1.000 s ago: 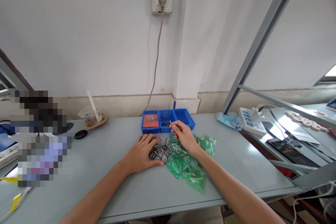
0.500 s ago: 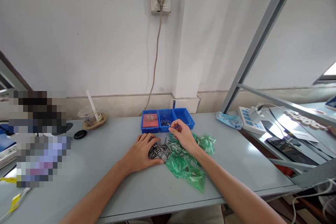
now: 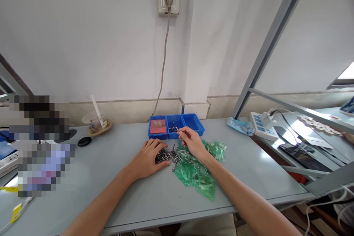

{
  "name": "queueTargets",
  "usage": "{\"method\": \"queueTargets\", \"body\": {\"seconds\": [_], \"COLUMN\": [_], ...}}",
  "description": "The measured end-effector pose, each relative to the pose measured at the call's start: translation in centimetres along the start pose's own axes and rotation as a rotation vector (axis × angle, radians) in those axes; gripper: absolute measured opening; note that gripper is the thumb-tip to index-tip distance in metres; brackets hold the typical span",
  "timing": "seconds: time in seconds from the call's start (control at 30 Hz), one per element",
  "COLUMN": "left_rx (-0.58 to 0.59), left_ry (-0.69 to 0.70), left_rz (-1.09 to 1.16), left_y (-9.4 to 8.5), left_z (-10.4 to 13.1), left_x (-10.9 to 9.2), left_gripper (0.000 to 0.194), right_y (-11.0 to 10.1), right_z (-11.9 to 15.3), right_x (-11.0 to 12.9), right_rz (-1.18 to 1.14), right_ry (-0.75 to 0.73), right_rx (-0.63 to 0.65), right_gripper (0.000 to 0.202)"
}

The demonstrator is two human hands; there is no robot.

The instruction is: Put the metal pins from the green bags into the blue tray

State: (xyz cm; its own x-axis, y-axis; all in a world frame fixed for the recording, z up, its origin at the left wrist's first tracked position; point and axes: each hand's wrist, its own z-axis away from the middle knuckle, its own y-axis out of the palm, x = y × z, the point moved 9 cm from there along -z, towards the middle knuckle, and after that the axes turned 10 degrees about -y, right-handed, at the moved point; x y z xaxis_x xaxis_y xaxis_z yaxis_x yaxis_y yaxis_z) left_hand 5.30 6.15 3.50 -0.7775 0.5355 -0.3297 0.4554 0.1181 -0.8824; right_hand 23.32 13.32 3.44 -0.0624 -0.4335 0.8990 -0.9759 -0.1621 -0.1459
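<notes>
Small dark metal pins (image 3: pixel 166 156) lie in a loose pile on the table. My left hand (image 3: pixel 148 158) rests flat beside them, its fingers and thumb spread around the pile's left side. Thumb and fingertips of my right hand (image 3: pixel 192 142) are pinched together at the front edge of the blue bins (image 3: pixel 195 125), by the middle one. What they hold is too small to make out. Several similar pins (image 3: pixel 173 129) lie in that middle bin. Beneath my right hand and wrist is crumpled green plastic film (image 3: pixel 196 179), with small shiny pieces in and on it.
A reddish packet (image 3: pixel 157 126) fills the left bin. Left on the table are a plastic cup (image 3: pixel 94 120) with a straw and a black round object (image 3: pixel 84 141). A blue wrapper (image 3: pixel 240 126), power strip (image 3: pixel 262 127) and metal post (image 3: pixel 265 48) stand to the right.
My right hand has shifted slightly left toward the middle bin, its fingers still pinched. The left hand has edged slightly left and stays around the pile.
</notes>
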Motion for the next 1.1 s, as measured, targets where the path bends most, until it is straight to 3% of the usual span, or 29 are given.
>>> {"method": "queueTargets", "body": {"seconds": [0.43,0.8,1.1], "left_rx": [-0.005,-0.006,-0.005], "left_ry": [-0.005,-0.013,-0.016], "left_rz": [0.022,0.038,0.06], "left_y": [0.0,-0.1,0.0], "left_z": [0.0,-0.1,-0.2], "left_x": [0.5,0.8,1.0], "left_gripper": [0.038,0.036,0.031], "right_y": [0.5,0.4,1.8], "right_z": [0.1,0.4,0.7], "right_x": [0.3,0.7,1.2], "right_rz": [-0.051,0.07,-0.131], "right_ry": [-0.01,-0.053,0.045], "right_rx": [0.011,0.012,0.106], "right_gripper": [0.026,0.027,0.031]}}
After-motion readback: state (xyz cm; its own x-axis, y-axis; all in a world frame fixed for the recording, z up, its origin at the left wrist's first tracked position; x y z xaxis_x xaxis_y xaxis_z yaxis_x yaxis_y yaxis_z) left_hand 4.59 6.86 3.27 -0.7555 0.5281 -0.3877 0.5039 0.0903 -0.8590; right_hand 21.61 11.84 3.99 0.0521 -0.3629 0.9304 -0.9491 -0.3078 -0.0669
